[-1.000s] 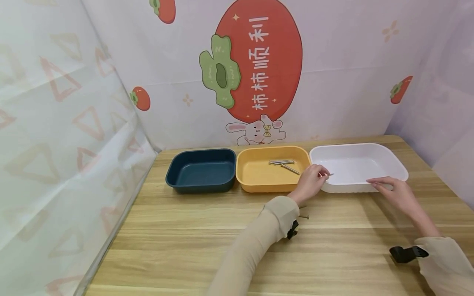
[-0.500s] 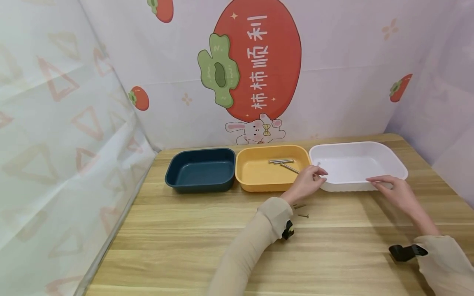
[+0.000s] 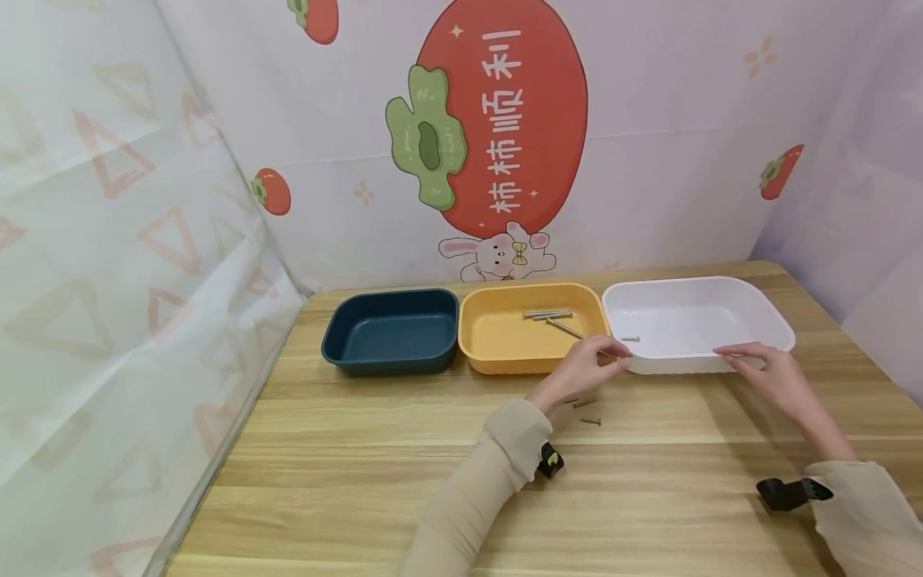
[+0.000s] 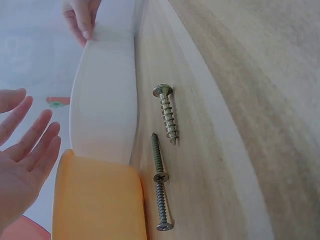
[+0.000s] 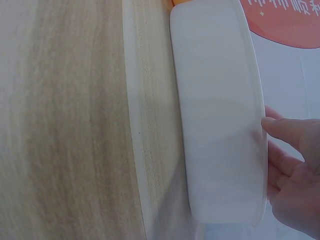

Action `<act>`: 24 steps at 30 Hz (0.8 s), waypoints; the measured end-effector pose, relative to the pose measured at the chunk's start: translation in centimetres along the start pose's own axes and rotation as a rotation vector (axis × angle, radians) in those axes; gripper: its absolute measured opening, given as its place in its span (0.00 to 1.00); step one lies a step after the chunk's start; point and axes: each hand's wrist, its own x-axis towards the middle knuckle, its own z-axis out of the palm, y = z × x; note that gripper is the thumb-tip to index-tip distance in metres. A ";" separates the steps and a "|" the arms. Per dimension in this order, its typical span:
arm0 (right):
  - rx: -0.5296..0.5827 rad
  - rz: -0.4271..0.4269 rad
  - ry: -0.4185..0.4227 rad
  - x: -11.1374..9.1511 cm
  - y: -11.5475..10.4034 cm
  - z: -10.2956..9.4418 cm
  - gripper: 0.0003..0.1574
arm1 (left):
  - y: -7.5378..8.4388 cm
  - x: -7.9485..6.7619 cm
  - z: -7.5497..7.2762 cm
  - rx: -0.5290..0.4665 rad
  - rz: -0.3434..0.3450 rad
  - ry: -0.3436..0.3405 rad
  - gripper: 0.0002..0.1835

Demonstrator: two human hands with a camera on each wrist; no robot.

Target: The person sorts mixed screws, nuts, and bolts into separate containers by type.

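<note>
The pale backdrop [image 3: 649, 200] shows persimmons [image 3: 548, 104] — and a rabbit [image 3: 496, 256].

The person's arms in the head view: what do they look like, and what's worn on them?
The left hand and right hand show no gloves. The left sleeve and right sleeve are plain beige. At each cuff sits a small black device; the left one has a yellowish patch. No cables show.
</note>
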 end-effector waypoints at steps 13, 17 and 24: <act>0.000 0.021 -0.012 0.0 0.1 0.0 0.13 | -0.8 -2.1 -1.3 0.020 -0.001 -0.092 0.10; 0.002 0.020 -0.010 0.0 0.2 0.0 0.13 | -1.3 -2.6 -1.6 0.043 -0.004 -0.125 0.10; 0.007 0.011 -0.008 0.0 0.3 0.0 0.13 | -1.7 -3.5 -2.3 0.049 -0.046 -0.214 0.10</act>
